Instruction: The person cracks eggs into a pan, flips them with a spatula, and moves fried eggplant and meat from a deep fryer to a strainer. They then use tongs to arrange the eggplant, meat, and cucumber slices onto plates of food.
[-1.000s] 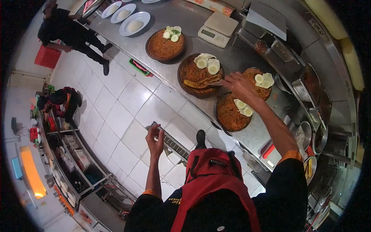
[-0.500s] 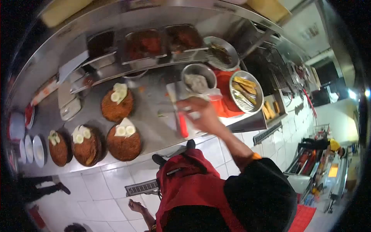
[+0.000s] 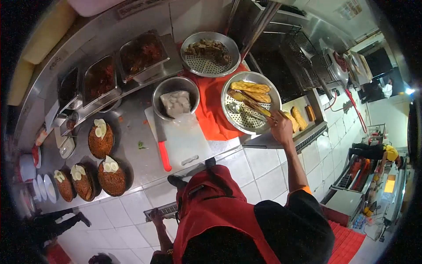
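Observation:
My right hand is closed at the right edge of a perforated steel bowl. It grips the end of what look like metal tongs, which lie slanted into the bowl. Golden fried plantain pieces are beside the tongs. My left hand hangs low over the floor, away from the counter, its fingers loosely bent with nothing visible in them. A red-handled knife lies on the white cutting board. Behind it stands a steel bowl with a pale, plastic-wrapped lump.
Several round dishes of reddish-brown food, topped with egg slices, stand at left. Food trays line the counter's back. Another perforated bowl sits on a red cloth. Fryer baskets are at right. Other people are in the background.
My right hand has moved right from above the cutting board to the plantain bowl and closed on the tongs. My view has shifted right. The left hand remains low.

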Motion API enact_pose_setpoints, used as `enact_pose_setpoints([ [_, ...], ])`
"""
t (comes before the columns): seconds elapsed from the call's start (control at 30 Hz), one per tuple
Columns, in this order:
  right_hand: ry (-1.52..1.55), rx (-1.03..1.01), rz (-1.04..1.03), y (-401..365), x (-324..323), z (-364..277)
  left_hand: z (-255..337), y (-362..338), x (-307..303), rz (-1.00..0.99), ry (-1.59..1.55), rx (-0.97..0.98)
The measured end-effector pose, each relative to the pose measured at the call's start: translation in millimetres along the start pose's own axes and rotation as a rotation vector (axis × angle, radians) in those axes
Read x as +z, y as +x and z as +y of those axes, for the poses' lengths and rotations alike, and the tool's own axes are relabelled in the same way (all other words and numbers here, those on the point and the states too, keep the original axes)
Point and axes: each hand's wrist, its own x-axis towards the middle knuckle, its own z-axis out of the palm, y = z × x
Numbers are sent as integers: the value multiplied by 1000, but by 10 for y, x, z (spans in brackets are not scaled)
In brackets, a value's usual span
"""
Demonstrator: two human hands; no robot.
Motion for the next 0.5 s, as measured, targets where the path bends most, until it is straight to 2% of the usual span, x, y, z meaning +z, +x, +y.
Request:
enact_pose_setpoints([
  [0.07, 28, 9, -52, 167, 46, -20, 204, 24, 122, -64, 95, 189],
  [0.13, 94, 7, -86, 335, 117, -48, 623, -77, 208, -53, -181, -339],
  [0.2, 166, -6, -85, 503, 231, 10, 563, -55, 227, -42, -232, -323],
  [0.27, 169, -233, -98, 631, 342, 111, 696, -170, 303, 47, -121, -353],
  [0.3, 213, -258, -32, 671, 330, 42, 734, -247, 292, 52, -122, -354],
  [0.37, 219, -235, -15, 650, 129, -44, 788, -408, 252, 92, -203, -473],
  [0.4, 225, -211, 5, 660, 52, -158, 755, -477, 229, 110, -214, -472],
  [0.47, 193, -157, -77, 649, 32, 34, 679, -673, 145, 157, -171, -562],
  [0.5, 297, -144, -84, 632, -156, -44, 655, -790, 161, 200, -89, -543],
])
